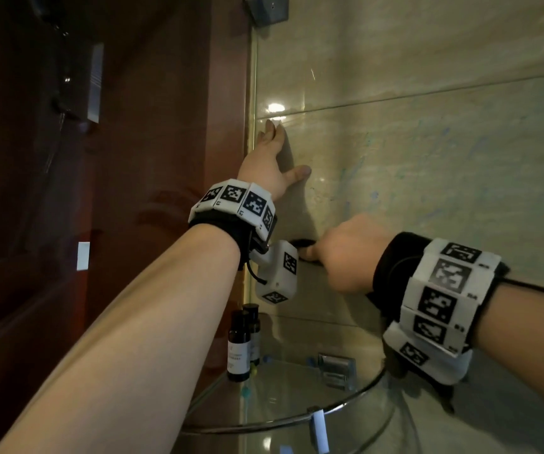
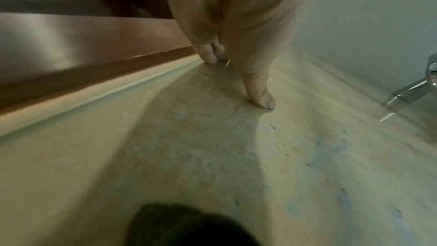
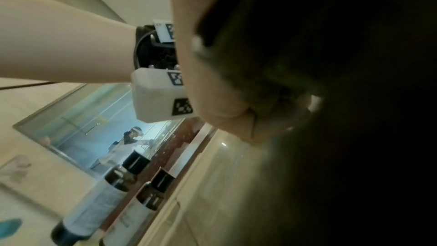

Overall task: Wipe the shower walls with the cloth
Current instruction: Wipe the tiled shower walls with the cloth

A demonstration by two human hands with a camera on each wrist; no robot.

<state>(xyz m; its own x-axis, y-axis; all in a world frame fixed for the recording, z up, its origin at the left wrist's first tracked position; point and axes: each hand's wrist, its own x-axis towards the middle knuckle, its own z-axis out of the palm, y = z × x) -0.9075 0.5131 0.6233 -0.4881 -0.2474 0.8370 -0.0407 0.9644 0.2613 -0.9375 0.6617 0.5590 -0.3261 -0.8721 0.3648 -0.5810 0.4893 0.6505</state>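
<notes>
The right hand (image 1: 346, 253) is bunching a dark, soft-looking cloth (image 1: 303, 242) against the tiled wall (image 1: 428, 165), probably easiest wadded in the fist, while the left hand (image 1: 272, 158) is pressing flat, fingers straight.

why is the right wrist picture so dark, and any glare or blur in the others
Right wrist view: the right hand and dark cloth fill the lens, blocking light. Head view: a lamp glares off the wall tile above the left hand. Left wrist view: the palm is blurred and its shadow falls across the tile.
</notes>
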